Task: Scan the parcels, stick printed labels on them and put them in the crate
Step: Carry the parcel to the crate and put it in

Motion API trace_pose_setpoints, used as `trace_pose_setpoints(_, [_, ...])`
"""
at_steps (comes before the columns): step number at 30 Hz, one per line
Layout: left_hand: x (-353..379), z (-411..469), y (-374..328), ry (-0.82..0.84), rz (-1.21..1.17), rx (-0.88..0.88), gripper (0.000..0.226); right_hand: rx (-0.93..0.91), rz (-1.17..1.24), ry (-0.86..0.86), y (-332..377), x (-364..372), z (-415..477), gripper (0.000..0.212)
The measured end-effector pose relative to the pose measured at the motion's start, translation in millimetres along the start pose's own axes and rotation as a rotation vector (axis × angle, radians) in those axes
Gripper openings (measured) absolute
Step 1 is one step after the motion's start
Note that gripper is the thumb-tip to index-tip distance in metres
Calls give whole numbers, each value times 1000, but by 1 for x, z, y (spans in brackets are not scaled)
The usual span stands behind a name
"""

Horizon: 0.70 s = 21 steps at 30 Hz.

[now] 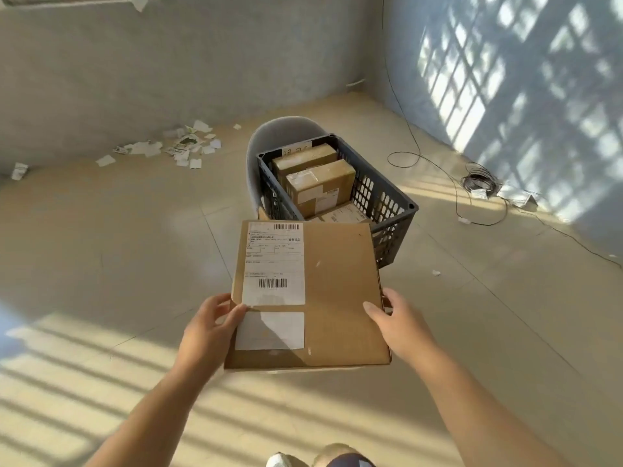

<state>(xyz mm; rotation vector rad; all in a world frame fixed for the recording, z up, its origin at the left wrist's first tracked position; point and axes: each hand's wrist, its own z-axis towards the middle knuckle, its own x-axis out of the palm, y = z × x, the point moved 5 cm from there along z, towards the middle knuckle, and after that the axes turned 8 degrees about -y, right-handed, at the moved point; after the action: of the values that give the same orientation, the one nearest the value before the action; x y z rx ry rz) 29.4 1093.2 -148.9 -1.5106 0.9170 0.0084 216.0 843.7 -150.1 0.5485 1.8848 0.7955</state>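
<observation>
Both hands grip one flat cardboard parcel [333, 291], held in the air between them. Left hand [205, 328] clasps its left edge, thumb on top touching the corner of the printed label [273, 264]. Right hand [399, 323] clasps the right edge, thumb laid on the top face. A blank white sticker [269, 331] sits just below the printed label, near the left thumb. Beyond the hands, partly hidden by the parcel's far edge, a dark crate [387, 203] rests on a grey chair [269, 136] with several boxes [320, 187] inside. Paper scraps [175, 148] litter the floor far left of the hands; a coiled cable [478, 182] lies far right.
</observation>
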Motion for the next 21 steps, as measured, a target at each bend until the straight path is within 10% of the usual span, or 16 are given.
trace_pose_setpoints(21, [177, 285, -164, 449, 240, 168, 42, 268, 32, -148, 72, -32, 237, 52])
